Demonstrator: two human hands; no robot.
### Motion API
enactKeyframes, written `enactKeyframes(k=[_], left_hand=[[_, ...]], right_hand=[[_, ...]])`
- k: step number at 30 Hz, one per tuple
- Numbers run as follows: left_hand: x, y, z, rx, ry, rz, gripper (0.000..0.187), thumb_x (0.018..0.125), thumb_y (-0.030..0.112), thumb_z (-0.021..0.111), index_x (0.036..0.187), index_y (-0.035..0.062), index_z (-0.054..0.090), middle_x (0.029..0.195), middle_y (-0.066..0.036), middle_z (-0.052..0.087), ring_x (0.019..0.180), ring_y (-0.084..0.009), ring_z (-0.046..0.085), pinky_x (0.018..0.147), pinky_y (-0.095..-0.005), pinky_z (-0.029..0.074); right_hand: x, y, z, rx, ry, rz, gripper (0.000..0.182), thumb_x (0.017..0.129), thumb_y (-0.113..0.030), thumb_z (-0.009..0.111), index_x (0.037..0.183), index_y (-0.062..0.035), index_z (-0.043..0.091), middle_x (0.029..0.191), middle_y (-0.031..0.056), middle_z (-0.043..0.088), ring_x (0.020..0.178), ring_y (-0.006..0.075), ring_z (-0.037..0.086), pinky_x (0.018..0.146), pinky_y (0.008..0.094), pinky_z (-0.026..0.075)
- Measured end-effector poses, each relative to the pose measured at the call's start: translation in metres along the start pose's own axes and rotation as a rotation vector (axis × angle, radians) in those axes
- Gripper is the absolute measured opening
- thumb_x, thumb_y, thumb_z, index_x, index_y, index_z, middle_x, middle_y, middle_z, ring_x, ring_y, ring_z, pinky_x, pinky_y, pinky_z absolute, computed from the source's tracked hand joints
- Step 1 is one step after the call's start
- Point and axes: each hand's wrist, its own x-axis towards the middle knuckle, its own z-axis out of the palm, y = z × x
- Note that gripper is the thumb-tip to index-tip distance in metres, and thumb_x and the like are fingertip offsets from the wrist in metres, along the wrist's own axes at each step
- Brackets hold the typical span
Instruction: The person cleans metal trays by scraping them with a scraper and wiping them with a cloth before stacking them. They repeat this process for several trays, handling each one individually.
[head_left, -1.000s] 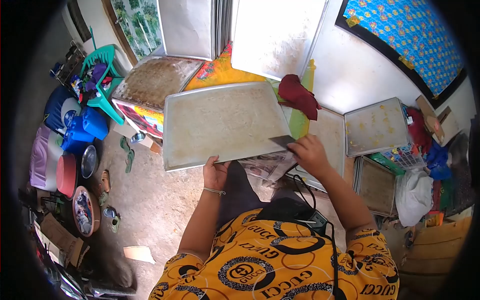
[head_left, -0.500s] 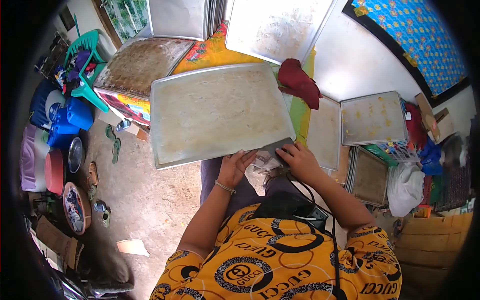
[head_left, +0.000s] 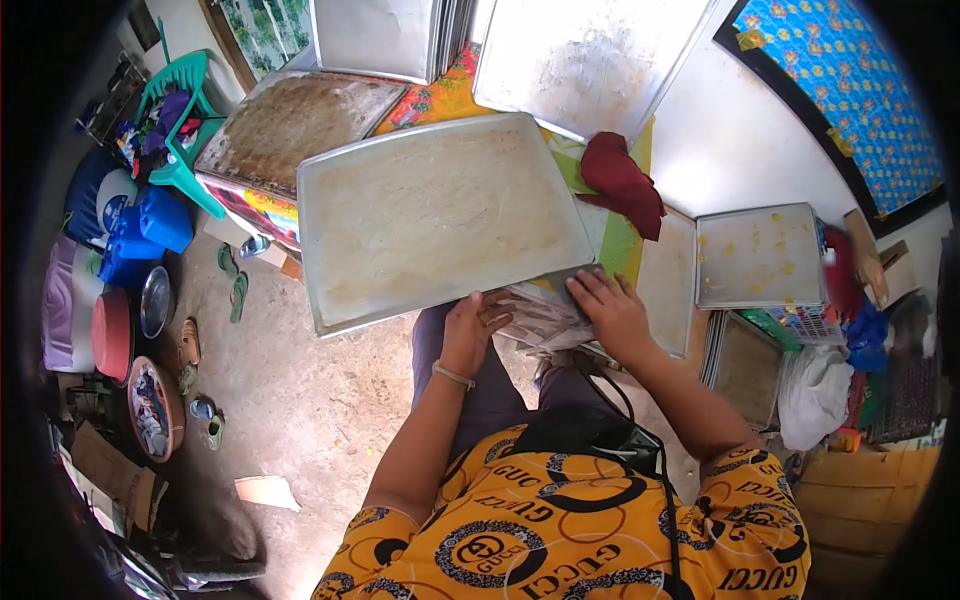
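The left hand (head_left: 470, 335) grips the near edge of a flat metal tray (head_left: 440, 220), scuffed and stained, tilted at the worktop (head_left: 428, 105), while the right hand (head_left: 608, 312) grips a thin dark plate (head_left: 570, 280) at its near right corner. Since the first frame, the plate has slid nearer the left hand; a crumpled maroon cloth (head_left: 620, 180) lies just right of the tray

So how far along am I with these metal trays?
Probably partway. The upright metal tray at back left looks fairly clean, though I can't tell if it's been worked. In hand: the large tray, brown-stained, with your left hand at its near edge and your right hand holding a dark flat scraper by its near right corner. Apparently left: the heavily browned tray and the yellow-flecked tray.
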Motion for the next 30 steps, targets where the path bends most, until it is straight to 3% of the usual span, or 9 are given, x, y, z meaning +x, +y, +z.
enactKeyframes(k=[3, 6, 10, 18, 21, 24, 27, 30], left_hand=[[0.014, 0.003, 0.008, 0.073, 0.095, 0.010, 0.035, 0.094, 0.026, 0.051, 0.109, -0.0049, 0.051, 0.095, -0.018, 0.064, 0.083, -0.0272, 0.066, 0.076, -0.0393, 0.054], [0.015, 0.004, 0.016, 0.072, 0.141, 0.113, 0.030, 0.092, 0.020, 0.050, 0.107, -0.0061, 0.050, 0.086, -0.018, 0.064, 0.077, -0.0271, 0.066, 0.072, -0.0392, 0.056], [-0.005, -0.001, 0.003, 0.164, 0.233, 0.048, 0.023, 0.090, 0.017, 0.048, 0.103, -0.0024, 0.051, 0.081, -0.013, 0.062, 0.077, -0.0265, 0.065, 0.074, -0.0440, 0.055], [-0.007, -0.024, -0.026, 0.114, -0.040, -0.041, 0.021, 0.084, 0.016, 0.047, 0.088, -0.0033, 0.054, 0.069, -0.011, 0.056, 0.069, -0.0268, 0.059, 0.078, -0.0463, 0.051], [-0.005, -0.025, -0.031, 0.195, -0.043, -0.054, 0.022, 0.085, 0.017, 0.045, 0.081, -0.0027, 0.055, 0.066, -0.012, 0.054, 0.069, -0.0286, 0.058, 0.080, -0.0461, 0.049], [-0.009, -0.020, -0.027, 0.133, -0.031, -0.055, 0.021, 0.088, 0.012, 0.044, 0.083, -0.0065, 0.053, 0.072, -0.015, 0.057, 0.070, -0.0294, 0.062, 0.073, -0.0393, 0.051], [-0.009, -0.022, -0.033, 0.239, -0.062, 0.034, 0.020, 0.088, 0.012, 0.047, 0.084, -0.0065, 0.054, 0.074, -0.015, 0.057, 0.069, -0.0297, 0.062, 0.071, -0.0399, 0.052], [-0.014, -0.016, -0.015, 0.206, 0.071, -0.008, 0.020, 0.085, 0.016, 0.048, 0.081, -0.0021, 0.055, 0.063, -0.012, 0.053, 0.064, -0.0291, 0.058, 0.072, -0.0463, 0.053]], right_hand=[[0.013, -0.002, -0.007, 0.096, 0.072, 0.047, 0.044, 0.080, -0.009, 0.049, 0.124, -0.0097, 0.052, 0.128, 0.0096, 0.052, 0.118, 0.0305, 0.050, 0.101, 0.0426, 0.037], [0.009, 0.000, 0.010, 0.104, -0.060, -0.077, 0.048, 0.079, -0.008, 0.049, 0.127, -0.0086, 0.049, 0.130, 0.0116, 0.050, 0.119, 0.0324, 0.048, 0.101, 0.0409, 0.038], [-0.009, -0.008, 0.010, 0.183, -0.132, -0.140, 0.052, 0.079, -0.008, 0.051, 0.130, -0.0063, 0.045, 0.130, 0.0147, 0.049, 0.120, 0.0346, 0.047, 0.102, 0.0426, 0.037], [-0.025, -0.024, 0.020, 0.130, -0.147, -0.096, 0.050, 0.081, -0.010, 0.049, 0.131, -0.0074, 0.044, 0.133, 0.0149, 0.046, 0.123, 0.0363, 0.045, 0.102, 0.0441, 0.037], [0.022, -0.005, 0.034, 0.169, -0.152, -0.054, 0.050, 0.082, -0.008, 0.048, 0.131, -0.0078, 0.046, 0.133, 0.0147, 0.047, 0.123, 0.0349, 0.045, 0.101, 0.0427, 0.038], [0.087, 0.023, 0.059, 0.177, -0.089, -0.017, 0.044, 0.084, -0.009, 0.044, 0.127, -0.0066, 0.050, 0.131, 0.0149, 0.050, 0.120, 0.0343, 0.048, 0.098, 0.0401, 0.041], [0.140, 0.042, 0.081, 0.166, -0.060, -0.004, 0.044, 0.084, -0.008, 0.042, 0.127, -0.0069, 0.050, 0.132, 0.0147, 0.049, 0.120, 0.0342, 0.048, 0.099, 0.0403, 0.041], [0.157, 0.048, 0.086, 0.193, -0.071, 0.011, 0.046, 0.084, -0.007, 0.040, 0.130, -0.0080, 0.048, 0.134, 0.0163, 0.047, 0.121, 0.0358, 0.047, 0.100, 0.0414, 0.039]])
